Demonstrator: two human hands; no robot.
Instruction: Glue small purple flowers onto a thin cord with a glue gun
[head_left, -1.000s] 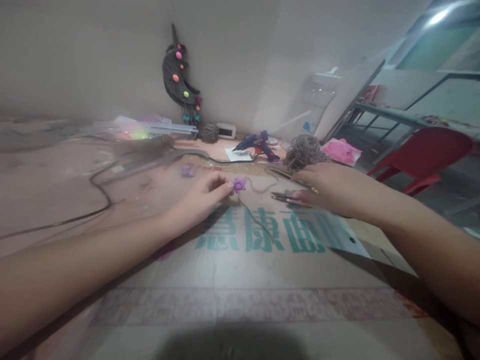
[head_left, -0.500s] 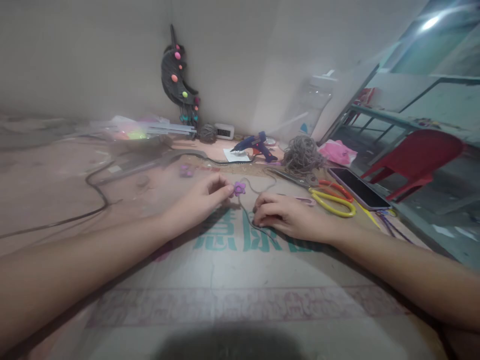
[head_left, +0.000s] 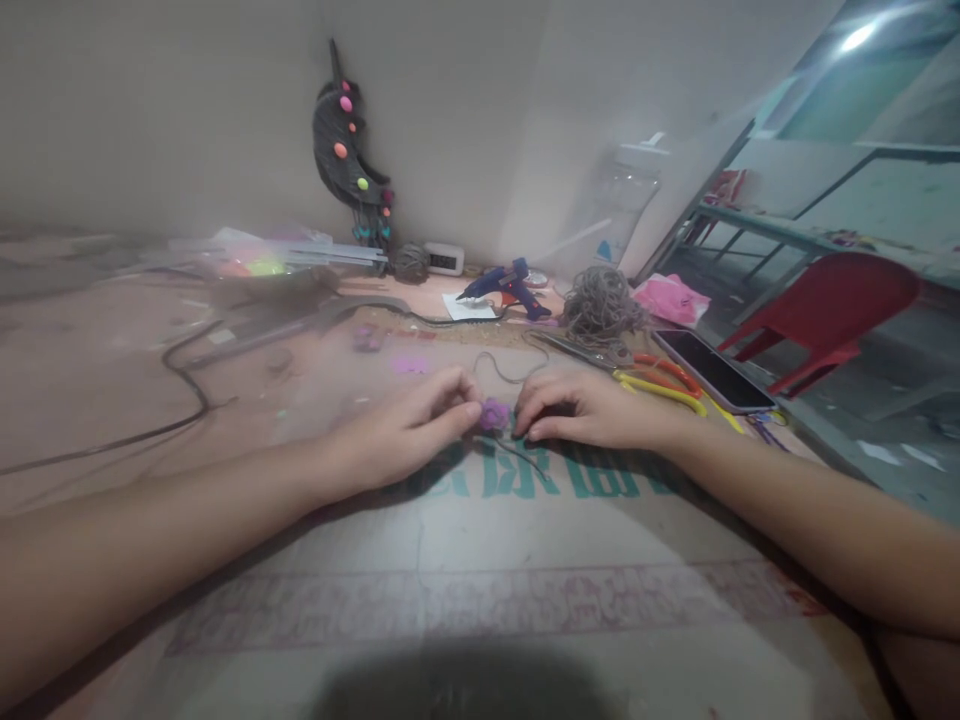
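Observation:
A small purple flower (head_left: 495,414) is pinched between the thumb and fingers of my left hand (head_left: 442,415), low over the printed board (head_left: 420,540). My right hand (head_left: 562,405) is close on the flower's other side, fingers curled and thumb drawn in. Its fingertips are by the petals; what they hold, if anything, is too small to make out. A thin grey yarn (head_left: 521,456) trails from below the flower toward the front right. Behind the hands, a loop of similar yarn (head_left: 491,358) lies on the board.
Behind the hands are a blue glue gun (head_left: 495,281), a tangled grey yarn heap (head_left: 600,303) and scissors (head_left: 664,390) with yellow and orange handles. A phone (head_left: 716,370) lies at the right edge. Purple pieces (head_left: 411,366) lie at the left; a dark cord (head_left: 196,385) crosses there.
The flower in my left hand has come down and slightly right, nearer to me. My right hand has shifted up beside it. The purple piece behind my left hand is now uncovered.

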